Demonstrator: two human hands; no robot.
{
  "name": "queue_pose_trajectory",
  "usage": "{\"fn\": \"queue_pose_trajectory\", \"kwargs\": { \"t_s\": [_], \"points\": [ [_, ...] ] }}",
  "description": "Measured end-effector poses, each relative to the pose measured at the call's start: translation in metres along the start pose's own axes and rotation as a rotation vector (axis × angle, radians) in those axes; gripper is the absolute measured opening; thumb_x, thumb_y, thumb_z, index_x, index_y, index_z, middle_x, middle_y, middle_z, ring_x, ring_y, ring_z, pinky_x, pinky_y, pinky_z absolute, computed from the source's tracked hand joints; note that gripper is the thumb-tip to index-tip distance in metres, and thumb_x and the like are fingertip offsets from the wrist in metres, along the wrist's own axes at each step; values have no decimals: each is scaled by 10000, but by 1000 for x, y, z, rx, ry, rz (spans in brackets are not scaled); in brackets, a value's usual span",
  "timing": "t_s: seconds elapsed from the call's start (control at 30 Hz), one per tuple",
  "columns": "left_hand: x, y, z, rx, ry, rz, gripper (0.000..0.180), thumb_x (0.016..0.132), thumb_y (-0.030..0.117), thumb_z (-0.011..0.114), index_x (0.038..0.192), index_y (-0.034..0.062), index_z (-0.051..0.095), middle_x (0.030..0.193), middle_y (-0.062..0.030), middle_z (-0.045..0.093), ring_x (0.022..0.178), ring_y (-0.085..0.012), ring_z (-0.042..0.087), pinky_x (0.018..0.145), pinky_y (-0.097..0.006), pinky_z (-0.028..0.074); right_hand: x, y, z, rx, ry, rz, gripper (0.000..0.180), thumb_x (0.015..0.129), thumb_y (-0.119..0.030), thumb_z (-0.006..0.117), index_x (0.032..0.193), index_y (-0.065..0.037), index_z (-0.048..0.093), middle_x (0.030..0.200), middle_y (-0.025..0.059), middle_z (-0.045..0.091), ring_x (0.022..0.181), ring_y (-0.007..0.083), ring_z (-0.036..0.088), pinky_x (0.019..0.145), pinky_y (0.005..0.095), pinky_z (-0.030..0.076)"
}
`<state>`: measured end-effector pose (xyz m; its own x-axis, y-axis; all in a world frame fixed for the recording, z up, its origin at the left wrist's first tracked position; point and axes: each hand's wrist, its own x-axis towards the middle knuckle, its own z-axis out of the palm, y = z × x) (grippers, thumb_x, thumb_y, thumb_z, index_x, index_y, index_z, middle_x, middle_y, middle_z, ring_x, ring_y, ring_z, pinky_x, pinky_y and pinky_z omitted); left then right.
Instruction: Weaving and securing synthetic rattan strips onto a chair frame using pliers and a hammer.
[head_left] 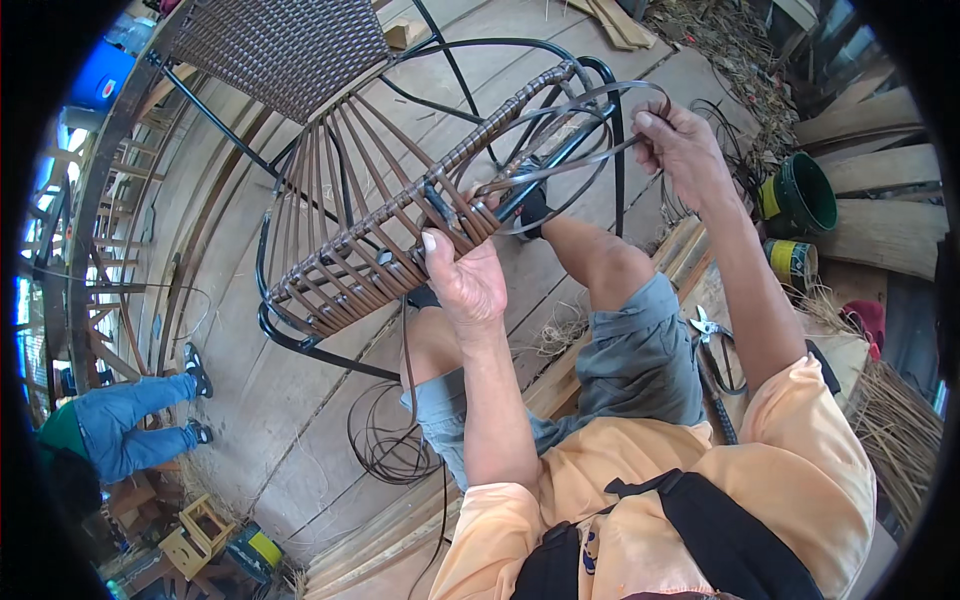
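Observation:
A chair with a black metal frame (570,170) lies in front of my knees, brown flat strands (330,185) stretched across one part of it. My left hand (467,283) grips the strands wrapped on the frame's near rail, thumb up and fingers partly hidden beneath. Raised at the right, my right hand (682,152) pinches a brown plastic strip (590,160). That strip loops around the black tube between my hands. Beyond the stretched strands is a panel of tightly woven brown mesh (285,50).
Loose strip coils (390,440) lie on the floor by my left leg. Pruning shears (705,325) rest on boards to my right, near a dark green bucket (805,195) and a smaller can (790,262). Another person in jeans (135,415) is at far left, near a wooden box (197,535).

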<state>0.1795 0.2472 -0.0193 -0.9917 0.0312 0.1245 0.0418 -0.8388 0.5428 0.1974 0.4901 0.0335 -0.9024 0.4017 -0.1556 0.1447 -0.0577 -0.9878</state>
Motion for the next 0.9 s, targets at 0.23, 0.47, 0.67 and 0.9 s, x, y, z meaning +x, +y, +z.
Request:
{"fn": "queue_pose_trajectory", "kwargs": {
  "t_s": [0.23, 0.47, 0.67, 0.9],
  "points": [
    [-1, 1, -5, 29, 15, -15, 515, 858, 380, 567, 1228, 36, 468, 1099, -99, 584, 1030, -242, 556, 946, -431, 407, -14, -13, 43, -336, -12, -714, 136, 839, -34, 585, 970, -29, 624, 733, 42, 595, 615, 91, 572, 549, 226, 465],
    [0, -4, -7, 11, 29, 0, 542, 845, 365, 597, 1255, 43, 449, 1166, -78, 551, 1067, -217, 530, 965, -410, 389, -26, 3, 83, -566, 13, -700, 175, 800, -97, 640, 945, -27, 570, 796, 121, 619, 692, 240, 639, 596, 305, 491],
    [-2, 2, -7, 24, -74, -39, 539, 859, 396, 558, 1252, 42, 452, 1134, -96, 568, 1036, -237, 550, 949, -429, 403, -34, 13, 91, -379, 45, -615, 253, 794, -67, 643, 1016, -33, 529, 833, 99, 618, 763, 221, 629, 644, 295, 494],
    [-1, -3, 0, 84, 55, -25, 513, 833, 441, 557, 1152, 44, 502, 1031, -98, 605, 948, -249, 583, 784, -399, 466, -73, 73, 98, 375, 47, -180, 216, 908, -52, 500, 1120, -21, 521, 957, 44, 597, 831, 113, 574, 700, 239, 474]
  ]
}}
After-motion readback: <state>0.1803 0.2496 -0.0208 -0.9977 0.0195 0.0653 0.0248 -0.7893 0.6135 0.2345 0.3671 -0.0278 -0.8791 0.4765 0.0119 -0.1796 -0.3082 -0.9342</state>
